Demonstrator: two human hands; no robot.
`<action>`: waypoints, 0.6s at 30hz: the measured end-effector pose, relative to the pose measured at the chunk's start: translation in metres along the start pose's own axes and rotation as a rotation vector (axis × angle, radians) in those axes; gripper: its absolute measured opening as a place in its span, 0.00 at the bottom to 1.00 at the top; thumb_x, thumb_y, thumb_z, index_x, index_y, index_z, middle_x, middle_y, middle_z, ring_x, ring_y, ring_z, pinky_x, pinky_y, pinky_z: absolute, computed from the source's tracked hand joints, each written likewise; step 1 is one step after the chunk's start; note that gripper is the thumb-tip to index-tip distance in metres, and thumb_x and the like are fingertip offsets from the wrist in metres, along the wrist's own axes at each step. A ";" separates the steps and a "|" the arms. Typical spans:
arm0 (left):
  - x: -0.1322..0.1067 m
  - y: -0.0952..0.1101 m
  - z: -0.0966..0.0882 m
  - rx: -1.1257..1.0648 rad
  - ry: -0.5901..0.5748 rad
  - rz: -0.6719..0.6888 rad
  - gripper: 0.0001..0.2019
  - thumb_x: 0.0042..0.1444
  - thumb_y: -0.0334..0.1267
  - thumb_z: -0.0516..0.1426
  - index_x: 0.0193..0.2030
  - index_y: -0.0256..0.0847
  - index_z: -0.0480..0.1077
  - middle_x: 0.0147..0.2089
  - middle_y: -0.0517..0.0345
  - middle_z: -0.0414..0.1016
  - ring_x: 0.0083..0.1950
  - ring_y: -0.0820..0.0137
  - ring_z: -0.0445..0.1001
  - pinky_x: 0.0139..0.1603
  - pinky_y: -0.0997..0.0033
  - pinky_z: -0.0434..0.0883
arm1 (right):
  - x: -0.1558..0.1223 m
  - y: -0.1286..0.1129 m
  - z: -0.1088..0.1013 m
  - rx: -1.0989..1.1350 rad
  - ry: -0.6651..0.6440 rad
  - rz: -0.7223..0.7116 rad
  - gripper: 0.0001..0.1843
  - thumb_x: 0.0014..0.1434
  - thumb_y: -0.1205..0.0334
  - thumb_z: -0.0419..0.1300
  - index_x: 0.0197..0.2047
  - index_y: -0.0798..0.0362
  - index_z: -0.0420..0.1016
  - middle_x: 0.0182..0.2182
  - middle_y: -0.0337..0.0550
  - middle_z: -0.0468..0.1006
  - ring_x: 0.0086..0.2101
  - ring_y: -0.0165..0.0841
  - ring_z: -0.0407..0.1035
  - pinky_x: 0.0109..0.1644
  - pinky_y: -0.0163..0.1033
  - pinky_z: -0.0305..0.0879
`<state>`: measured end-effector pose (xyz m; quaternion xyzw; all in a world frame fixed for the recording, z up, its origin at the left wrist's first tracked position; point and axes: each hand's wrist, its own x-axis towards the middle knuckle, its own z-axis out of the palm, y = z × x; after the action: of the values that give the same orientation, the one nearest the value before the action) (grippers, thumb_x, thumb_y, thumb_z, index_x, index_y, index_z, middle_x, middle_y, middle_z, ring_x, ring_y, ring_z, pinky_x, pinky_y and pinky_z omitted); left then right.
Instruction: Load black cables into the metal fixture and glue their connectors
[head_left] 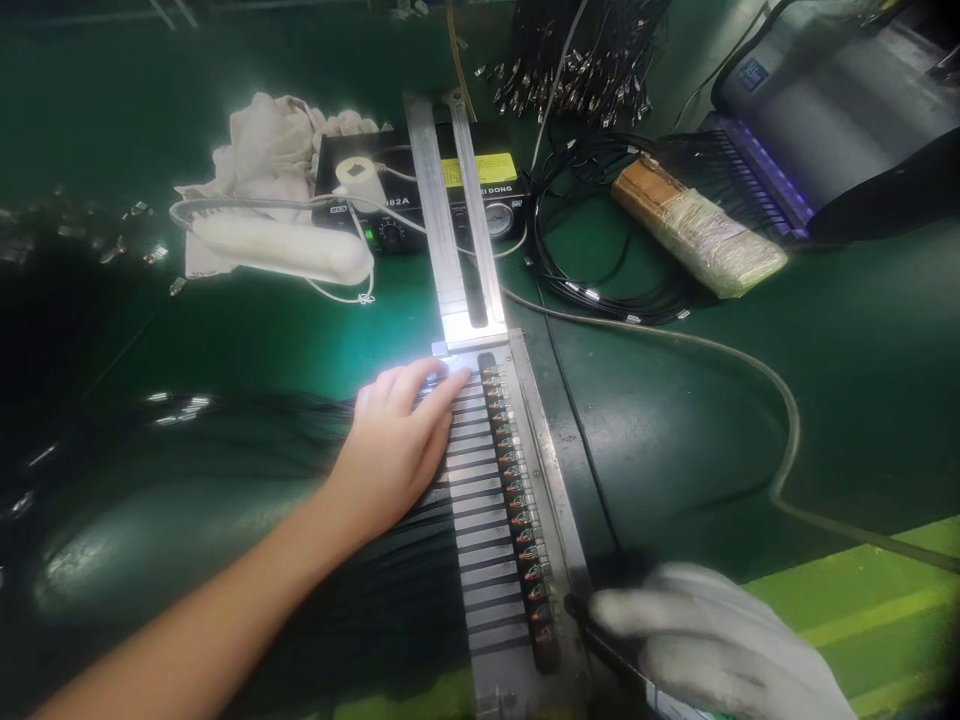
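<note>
A long metal fixture runs down the middle of the green bench, with several black cables clamped side by side and a row of small connector tips along a dark strip. My bare left hand lies flat on the cables at the fixture's far end, fingers stretched out and held together. My right hand, in a white glove, is closed around a thin dark pen-like tool whose tip sits at the near end of the connector row.
Beyond the fixture stand a black controller box with a yellow label, a white handheld device, a crumpled cloth, coiled black cables, a wide brush and a grey machine. A grey hose curves right.
</note>
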<state>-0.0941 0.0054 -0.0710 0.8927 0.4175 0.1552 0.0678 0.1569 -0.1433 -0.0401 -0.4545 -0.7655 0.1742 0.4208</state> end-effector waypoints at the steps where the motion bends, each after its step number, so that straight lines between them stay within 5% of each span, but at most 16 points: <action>1: 0.000 0.000 0.000 0.000 0.000 0.001 0.19 0.68 0.32 0.46 0.62 0.35 0.66 0.59 0.39 0.67 0.56 0.52 0.67 0.49 0.51 0.66 | -0.001 0.000 0.000 -0.002 -0.001 0.001 0.19 0.73 0.49 0.50 0.34 0.50 0.69 0.31 0.43 0.84 0.27 0.32 0.79 0.33 0.33 0.74; 13: -0.001 0.000 0.000 0.003 -0.016 -0.019 0.19 0.69 0.34 0.45 0.63 0.39 0.65 0.60 0.41 0.67 0.56 0.53 0.66 0.50 0.52 0.66 | 0.005 0.005 0.000 -0.004 -0.033 -0.047 0.14 0.71 0.52 0.53 0.36 0.50 0.69 0.34 0.44 0.84 0.27 0.32 0.79 0.34 0.32 0.76; 18: 0.000 0.000 0.000 0.000 -0.013 -0.021 0.19 0.69 0.34 0.45 0.63 0.38 0.65 0.59 0.40 0.67 0.56 0.53 0.66 0.50 0.51 0.66 | 0.003 -0.006 -0.004 -0.056 0.030 0.038 0.21 0.73 0.50 0.48 0.31 0.49 0.68 0.29 0.41 0.84 0.25 0.32 0.78 0.32 0.32 0.76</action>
<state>-0.0940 0.0049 -0.0710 0.8894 0.4263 0.1485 0.0723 0.1560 -0.1445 -0.0328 -0.4830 -0.7550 0.1540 0.4160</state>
